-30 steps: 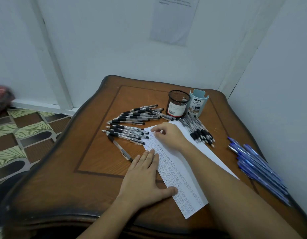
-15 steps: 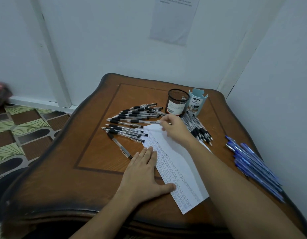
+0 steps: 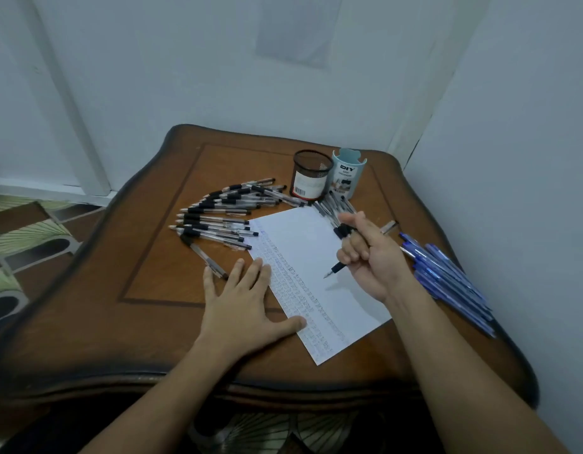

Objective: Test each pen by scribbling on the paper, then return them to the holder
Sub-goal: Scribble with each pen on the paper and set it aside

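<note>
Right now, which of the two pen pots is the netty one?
The dark mesh pot, standing left of the pale blue pot marked DIY, whose walls are solid.

Just the one camera, strapped to the person's head, facing forward and tilted down at the table [image 3: 159, 273] from its near edge. It's wide-angle, so straight lines bow toward the frame's sides. It sits close: the tabletop fills the middle and both forearms run in from 6 o'clock. The left hand [image 3: 241, 306] lands near dead centre, the right hand [image 3: 372, 257] with its pen [image 3: 336, 268] toward 3. Wall [image 3: 185, 77] covers 12 o'clock, and patterned floor [image 3: 28, 231] shows at 9.
</note>
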